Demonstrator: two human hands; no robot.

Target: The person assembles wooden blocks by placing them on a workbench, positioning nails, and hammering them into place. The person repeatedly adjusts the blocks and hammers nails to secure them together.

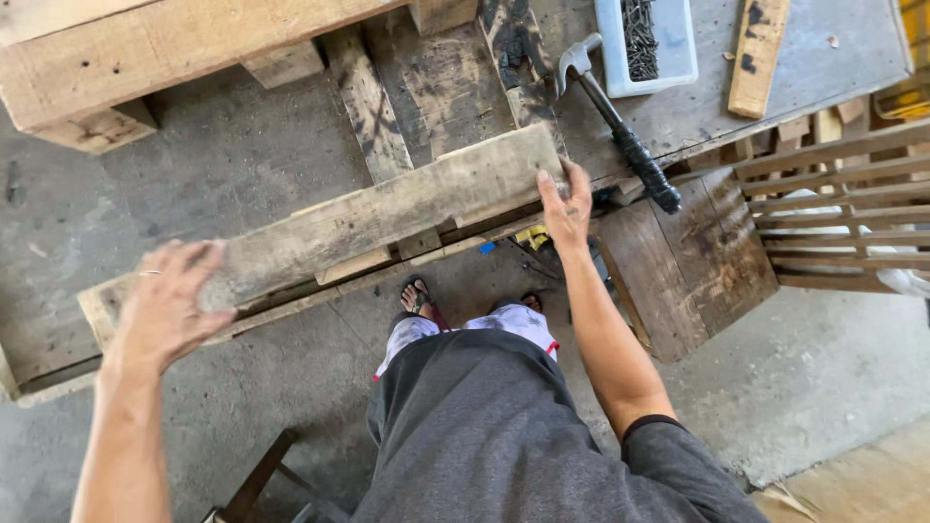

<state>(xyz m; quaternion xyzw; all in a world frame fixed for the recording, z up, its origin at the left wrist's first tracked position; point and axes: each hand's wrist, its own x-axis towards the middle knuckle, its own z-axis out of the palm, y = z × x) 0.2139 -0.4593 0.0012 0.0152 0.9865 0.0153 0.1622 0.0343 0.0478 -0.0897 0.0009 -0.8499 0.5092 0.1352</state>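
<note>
Between both hands, the worn plank: left grip and right grip clasp its ends.

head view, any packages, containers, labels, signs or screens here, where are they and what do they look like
Plastic tray: on the workbench at top, just right of the hammer; shallow pale blue-white rectangle holding dark nails.
Yellow item: far top right edge, mostly cut off, kind unclear.
No labels, signs or screens show.
Left hand and right hand grip the ends of a weathered plank.
</note>
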